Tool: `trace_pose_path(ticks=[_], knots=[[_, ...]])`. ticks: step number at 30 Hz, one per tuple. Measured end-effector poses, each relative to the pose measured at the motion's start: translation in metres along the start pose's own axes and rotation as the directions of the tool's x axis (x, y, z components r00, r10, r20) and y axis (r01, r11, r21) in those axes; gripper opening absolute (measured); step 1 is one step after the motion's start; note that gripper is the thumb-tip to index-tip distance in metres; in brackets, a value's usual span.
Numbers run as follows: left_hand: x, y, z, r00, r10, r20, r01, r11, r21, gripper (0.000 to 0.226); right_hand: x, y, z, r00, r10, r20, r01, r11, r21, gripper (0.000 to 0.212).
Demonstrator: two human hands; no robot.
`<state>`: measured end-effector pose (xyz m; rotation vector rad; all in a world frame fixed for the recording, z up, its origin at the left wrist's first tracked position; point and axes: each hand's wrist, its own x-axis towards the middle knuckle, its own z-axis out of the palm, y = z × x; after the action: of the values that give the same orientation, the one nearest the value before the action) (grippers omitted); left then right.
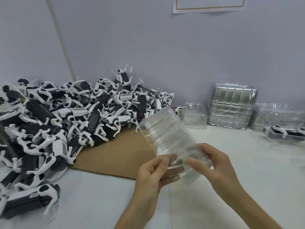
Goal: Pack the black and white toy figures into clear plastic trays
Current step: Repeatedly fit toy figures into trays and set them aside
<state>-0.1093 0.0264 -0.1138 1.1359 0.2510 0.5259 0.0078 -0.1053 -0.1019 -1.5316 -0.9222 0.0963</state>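
Both hands hold one clear plastic tray (166,134) up above the table, its far end tilted away toward the pile. My left hand (155,172) grips the tray's near left edge, fingers showing through the plastic. My right hand (212,161) grips the near right edge with the thumb on top. A big heap of black and white toy figures (69,116) covers the left side of the table, partly on a sheet of brown cardboard (115,156). The held tray looks empty.
Stacks of clear trays (231,106) stand against the wall at the back right, with a single tray (194,116) to their left. A packed tray with a toy figure (283,133) lies at the far right. A paper sheet (208,5) hangs on the wall.
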Motion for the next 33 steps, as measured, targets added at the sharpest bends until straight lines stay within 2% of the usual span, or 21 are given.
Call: trace_pose_path(ticks=[4, 8, 12, 15, 18, 21, 23, 26, 29, 31, 33], knots=[[0.003, -0.006, -0.001, 1.000, 0.012, 0.021, -0.012, 1.000, 0.010, 0.033, 0.000, 0.002, -0.005, 1.000, -0.013, -0.012, 0.013, 1.000, -0.012, 0.014], [0.007, -0.012, -0.003, 0.999, 0.032, 0.022, -0.032, 0.999, 0.025, 0.024, 0.001, 0.004, -0.008, 0.999, -0.047, -0.028, 0.045, 0.997, -0.069, 0.015], [0.009, -0.013, -0.009, 0.999, 0.038, -0.038, -0.036, 0.998, 0.050, 0.027, 0.006, 0.003, -0.018, 0.991, -0.057, -0.123, 0.053, 0.998, -0.033, 0.016], [0.011, -0.012, -0.016, 0.994, 0.023, -0.111, -0.022, 1.000, 0.009, 0.022, 0.012, 0.004, -0.032, 0.972, -0.040, -0.233, 0.038, 0.999, -0.015, 0.017], [0.012, -0.010, -0.019, 0.992, -0.034, -0.124, 0.020, 0.994, -0.110, 0.017, 0.016, 0.012, -0.048, 0.954, -0.108, -0.279, 0.035, 0.967, -0.254, 0.015], [0.012, -0.010, -0.020, 0.989, -0.101, -0.104, 0.082, 0.982, -0.171, 0.014, 0.019, 0.027, -0.059, 0.952, -0.186, -0.242, 0.000, 0.794, -0.609, 0.025], [0.012, -0.011, -0.022, 0.986, -0.132, -0.105, 0.111, 0.976, -0.188, 0.012, 0.020, 0.039, -0.063, 0.957, -0.189, -0.218, -0.034, 0.676, -0.736, 0.031], [0.013, -0.012, -0.026, 0.978, -0.165, -0.125, 0.132, 0.963, -0.236, 0.010, 0.019, 0.052, -0.071, 0.973, -0.118, -0.200, -0.089, 0.605, -0.791, 0.036], [0.016, -0.011, -0.030, 0.964, -0.209, -0.161, 0.151, 0.938, -0.314, 0.011, 0.022, 0.063, -0.078, 0.984, -0.012, -0.179, -0.135, 0.611, -0.780, 0.041], [0.017, -0.012, -0.032, 0.952, -0.249, -0.178, 0.176, 0.922, -0.345, 0.012, 0.024, 0.066, -0.081, 0.977, -0.019, -0.212, -0.147, 0.660, -0.737, 0.050], [0.016, -0.012, -0.031, 0.945, -0.270, -0.186, 0.191, 0.913, -0.360, 0.022, 0.024, 0.066, -0.084, 0.941, -0.085, -0.328, -0.186, 0.679, -0.710, 0.058]])
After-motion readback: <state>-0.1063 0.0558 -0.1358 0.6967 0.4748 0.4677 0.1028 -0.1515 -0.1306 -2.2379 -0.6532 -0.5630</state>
